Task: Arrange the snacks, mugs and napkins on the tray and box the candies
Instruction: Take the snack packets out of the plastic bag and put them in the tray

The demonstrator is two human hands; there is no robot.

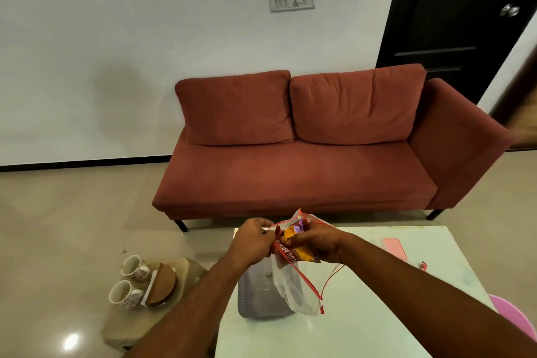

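Observation:
Above the pale table I hold a clear zip bag with a red seal strip. My left hand pinches the bag's open rim. My right hand grips colourful snack packets, orange, red and purple, at the bag's mouth. Below the bag a grey tray lies flat on the table. Two white mugs stand on a low stool at the left, beside a brown napkin holder.
A red sofa stands behind the table. A pink flat object lies on the table's far right, and a pink round thing shows at the right edge. A black door is at the back right.

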